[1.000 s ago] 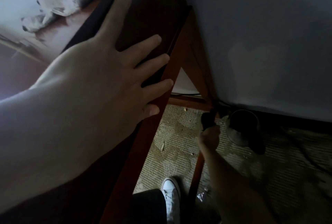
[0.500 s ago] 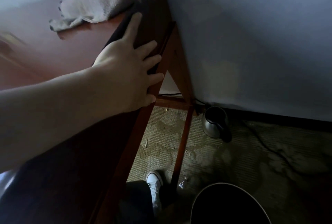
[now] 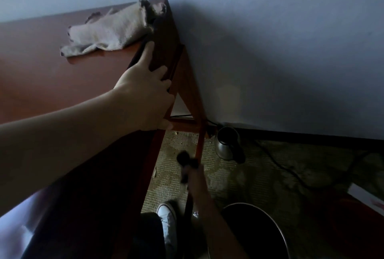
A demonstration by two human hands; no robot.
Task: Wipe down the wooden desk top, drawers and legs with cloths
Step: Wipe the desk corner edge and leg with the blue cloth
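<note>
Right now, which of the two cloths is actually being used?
The dark cloth, gripped by the right hand against the desk leg; the beige cloth lies untouched on the desk top.

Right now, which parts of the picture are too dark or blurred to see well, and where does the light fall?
Head view: light falls on the pale cloth and desk top; the desk's side and the floor under it sit in deep shadow; the right hand with its dark cloth at the leg is dim and motion-blurred; the left hand is sharp; wide-angle bending at the edges.
</note>
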